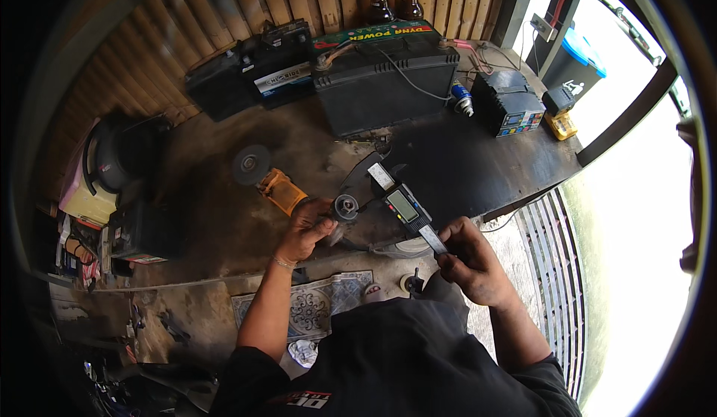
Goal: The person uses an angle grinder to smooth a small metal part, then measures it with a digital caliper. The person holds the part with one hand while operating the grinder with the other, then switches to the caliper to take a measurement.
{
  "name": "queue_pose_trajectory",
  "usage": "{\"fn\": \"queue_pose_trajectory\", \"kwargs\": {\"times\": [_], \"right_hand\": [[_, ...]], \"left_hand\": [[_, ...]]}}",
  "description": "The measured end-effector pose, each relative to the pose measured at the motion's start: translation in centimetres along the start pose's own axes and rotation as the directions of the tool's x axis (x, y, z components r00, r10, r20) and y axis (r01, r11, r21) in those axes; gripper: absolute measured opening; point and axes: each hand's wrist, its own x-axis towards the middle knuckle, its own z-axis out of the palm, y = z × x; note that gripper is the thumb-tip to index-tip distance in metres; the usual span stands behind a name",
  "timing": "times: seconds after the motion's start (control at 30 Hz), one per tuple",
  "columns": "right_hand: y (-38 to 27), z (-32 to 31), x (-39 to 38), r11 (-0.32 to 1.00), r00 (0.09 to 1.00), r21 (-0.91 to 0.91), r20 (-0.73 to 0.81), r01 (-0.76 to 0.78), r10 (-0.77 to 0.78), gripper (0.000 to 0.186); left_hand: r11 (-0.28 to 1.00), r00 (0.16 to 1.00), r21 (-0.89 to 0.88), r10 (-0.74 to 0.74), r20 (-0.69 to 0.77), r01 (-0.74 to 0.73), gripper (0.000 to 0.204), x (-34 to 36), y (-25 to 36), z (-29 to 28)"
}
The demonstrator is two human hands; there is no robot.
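Note:
My left hand (305, 232) is closed around a small round dark metal part (345, 208), whose ringed end with a hollow centre faces up. In my right hand (476, 266), the beam end of a digital caliper (404, 206) is pinched between thumb and fingers. The caliper slants up and left over the workbench, its jaws just above and right of the round part; whether they touch it I cannot tell. Just beyond my left hand lies an orange angle grinder (282, 191) with a dark disc (252, 164); the hand hides its rear end.
A large black battery (385, 81) stands at the back of the workbench (209, 185), with smaller batteries (278, 66) beside it. A spray can (462, 99) and a boxy black battery (510, 103) sit at the far right. Two brown bottles (379, 2) stand behind. A patterned mat (310, 306) lies below.

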Motion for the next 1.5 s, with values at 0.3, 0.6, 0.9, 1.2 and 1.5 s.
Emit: {"fn": "queue_pose_trajectory", "kwargs": {"times": [0.3, 0.6, 0.9, 1.2, 1.5], "right_hand": [[-0.2, 0.6, -0.5, 0.999, 0.999, -0.035, -0.031, 0.021, -0.022, 0.025], [1.3, 0.8, -0.1, 0.990, 0.990, -0.118, -0.112, 0.073, -0.086, 0.020], [3.4, 0.1, -1.6, 0.930, 0.979, 0.307, 0.049, -0.203, 0.197, 0.017], [6.9, 1.1, -4.0, 0.964, 0.966, 0.199, -0.154, -0.174, 0.206, 0.042], [8.0, 0.3, -8.5, 0.978, 0.939, 0.172, -0.301, -0.119, 0.167, 0.035]], "left_hand": [[0.982, 0.991, 0.186, 0.036, -0.130, -0.011, 0.043, 0.0, 2.2, 0.8], [0.564, 0.969, 0.805, 0.034, -0.244, 0.183, 0.063, -1.3, 7.3, 1.7], [0.367, 0.908, 0.833, -0.100, -0.407, 0.414, 0.027, -5.2, 10.4, 3.9], [0.351, 0.970, 0.908, -0.157, -0.185, 0.230, 0.035, -7.3, 10.4, 3.0], [0.456, 0.983, 0.874, -0.151, -0.106, 0.164, 0.031, -7.4, 7.8, 6.2]]}}
